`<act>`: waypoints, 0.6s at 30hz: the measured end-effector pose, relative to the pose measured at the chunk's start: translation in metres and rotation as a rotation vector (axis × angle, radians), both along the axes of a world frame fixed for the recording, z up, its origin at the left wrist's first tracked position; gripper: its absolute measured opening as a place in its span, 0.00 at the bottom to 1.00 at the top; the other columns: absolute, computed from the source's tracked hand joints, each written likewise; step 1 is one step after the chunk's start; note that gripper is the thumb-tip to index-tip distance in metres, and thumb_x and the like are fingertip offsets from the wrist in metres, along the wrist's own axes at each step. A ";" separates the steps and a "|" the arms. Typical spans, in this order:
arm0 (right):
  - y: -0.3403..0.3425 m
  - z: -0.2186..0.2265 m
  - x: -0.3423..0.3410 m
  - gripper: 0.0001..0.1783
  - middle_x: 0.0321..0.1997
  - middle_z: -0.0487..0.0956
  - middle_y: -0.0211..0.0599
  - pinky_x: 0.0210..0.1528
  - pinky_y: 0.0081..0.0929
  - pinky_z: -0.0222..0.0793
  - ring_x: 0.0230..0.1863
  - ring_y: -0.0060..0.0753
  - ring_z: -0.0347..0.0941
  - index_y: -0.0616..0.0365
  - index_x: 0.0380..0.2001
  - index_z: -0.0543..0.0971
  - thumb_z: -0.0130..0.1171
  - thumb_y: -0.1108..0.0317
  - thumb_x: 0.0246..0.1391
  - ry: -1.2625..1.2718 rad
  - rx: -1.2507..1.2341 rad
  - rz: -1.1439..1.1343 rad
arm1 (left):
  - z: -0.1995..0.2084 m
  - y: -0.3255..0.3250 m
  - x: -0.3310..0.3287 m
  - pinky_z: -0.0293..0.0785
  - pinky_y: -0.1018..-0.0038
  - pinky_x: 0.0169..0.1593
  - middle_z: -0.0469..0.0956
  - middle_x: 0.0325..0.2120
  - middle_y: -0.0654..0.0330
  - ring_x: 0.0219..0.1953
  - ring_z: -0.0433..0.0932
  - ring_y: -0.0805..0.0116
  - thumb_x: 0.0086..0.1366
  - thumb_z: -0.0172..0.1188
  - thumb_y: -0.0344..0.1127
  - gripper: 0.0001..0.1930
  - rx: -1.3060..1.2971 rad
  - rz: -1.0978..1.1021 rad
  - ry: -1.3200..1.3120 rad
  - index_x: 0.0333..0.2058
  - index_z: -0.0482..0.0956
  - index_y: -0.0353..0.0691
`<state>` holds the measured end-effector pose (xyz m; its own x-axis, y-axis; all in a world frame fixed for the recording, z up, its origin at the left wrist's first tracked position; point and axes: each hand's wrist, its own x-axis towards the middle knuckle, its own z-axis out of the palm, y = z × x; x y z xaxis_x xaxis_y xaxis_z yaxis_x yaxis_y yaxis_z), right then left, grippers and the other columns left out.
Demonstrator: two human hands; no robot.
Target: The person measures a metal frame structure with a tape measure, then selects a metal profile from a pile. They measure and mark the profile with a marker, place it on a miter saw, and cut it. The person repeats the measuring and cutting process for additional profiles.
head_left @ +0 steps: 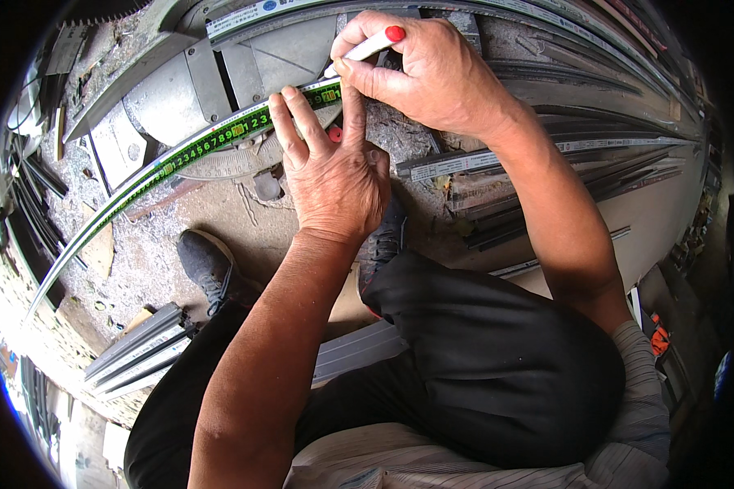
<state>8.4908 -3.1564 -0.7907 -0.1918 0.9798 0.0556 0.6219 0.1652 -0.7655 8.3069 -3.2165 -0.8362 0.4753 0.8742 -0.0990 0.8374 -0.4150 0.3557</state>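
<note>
My left hand (334,175) lies over a green tape measure blade (202,150), its fingers stretched out and spread, pressing the blade down. Beneath and along the blade runs a long, thin, pale strip (121,198) that curves away to the lower left. My right hand (428,77) pinches a white marker pen (371,47) with a red end. The pen's lower end points at the strip, close by my left index finger; the exact contact is hidden by the fingers. Both hands rest over a grey metal machine table (159,98).
A curved angle scale (228,163) and a red knob (335,134) show under the blade. Bundles of long metal profiles (563,147) lie to the right, with more profiles (143,350) at the lower left. Below are my shoes (208,265) on a shavings-strewn floor (151,244).
</note>
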 end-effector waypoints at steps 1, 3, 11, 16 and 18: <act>0.000 -0.001 0.000 0.08 0.36 0.86 0.32 0.42 0.27 0.78 0.38 0.27 0.84 0.56 0.43 0.84 0.67 0.66 0.64 0.011 0.018 -0.005 | 0.001 0.000 0.001 0.61 0.37 0.70 0.42 0.73 0.24 0.76 0.38 0.19 0.63 0.59 0.45 0.45 0.015 0.004 0.026 0.78 0.54 0.53; 0.002 -0.002 0.003 0.08 0.37 0.85 0.40 0.40 0.32 0.79 0.38 0.36 0.84 0.59 0.43 0.81 0.66 0.70 0.62 0.167 -0.024 -0.011 | 0.000 0.000 0.000 0.61 0.37 0.70 0.42 0.73 0.24 0.76 0.39 0.18 0.63 0.59 0.45 0.45 0.020 0.000 0.010 0.78 0.54 0.52; -0.022 0.008 0.001 0.10 0.38 0.84 0.41 0.43 0.30 0.81 0.40 0.31 0.84 0.63 0.44 0.81 0.61 0.66 0.68 0.198 0.125 -0.172 | 0.002 0.002 -0.001 0.58 0.37 0.71 0.43 0.72 0.21 0.75 0.39 0.16 0.63 0.58 0.44 0.44 0.024 -0.010 -0.006 0.77 0.55 0.51; -0.053 0.022 0.003 0.07 0.35 0.86 0.35 0.39 0.24 0.80 0.37 0.27 0.86 0.58 0.38 0.81 0.69 0.71 0.58 0.238 0.133 -0.199 | 0.002 0.001 -0.001 0.52 0.37 0.74 0.43 0.72 0.19 0.75 0.39 0.16 0.64 0.58 0.43 0.43 0.013 -0.013 -0.019 0.77 0.55 0.50; -0.070 0.023 0.000 0.07 0.35 0.85 0.33 0.40 0.24 0.79 0.38 0.27 0.85 0.58 0.38 0.81 0.69 0.72 0.58 0.335 0.022 -0.254 | 0.002 0.001 0.000 0.51 0.38 0.74 0.43 0.72 0.19 0.75 0.38 0.16 0.64 0.58 0.44 0.43 0.017 -0.018 -0.027 0.78 0.54 0.49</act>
<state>8.4907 -3.2267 -0.7673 0.0876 0.9916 0.0957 0.3620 0.0578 -0.9304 8.3067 -3.2152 -0.8338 0.4936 0.8668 -0.0715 0.8197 -0.4362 0.3712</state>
